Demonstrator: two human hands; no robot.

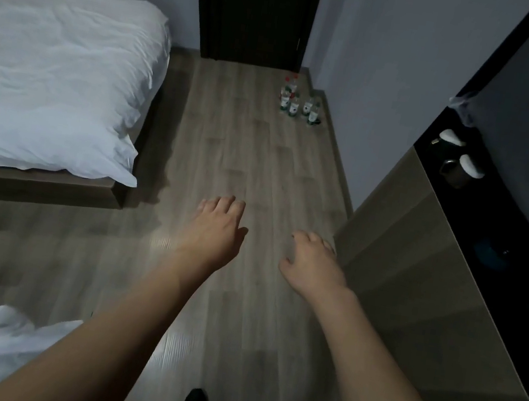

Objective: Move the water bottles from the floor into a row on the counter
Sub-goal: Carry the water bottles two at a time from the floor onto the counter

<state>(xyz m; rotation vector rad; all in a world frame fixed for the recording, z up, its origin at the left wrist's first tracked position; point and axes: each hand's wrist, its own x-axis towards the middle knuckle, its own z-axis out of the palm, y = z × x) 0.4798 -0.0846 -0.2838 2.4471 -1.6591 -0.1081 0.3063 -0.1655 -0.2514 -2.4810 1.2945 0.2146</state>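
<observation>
Reaching forward over a wooden floor [237, 147], both bare arms are seen from above. The left hand [217, 224] and right hand [311, 259] are empty, fingers loosely spread. A cluster of small water bottles [297, 101] is gathered upright on the floor by the far wall, well apart from the hands. The counter [478, 241] is seen at the right. Filled plastic bottles are judged moderately heavy, smooth and slightly squeezable; each is best gripped around the body.

Head view, facing down, forward over floor [245, 162]
</observation>
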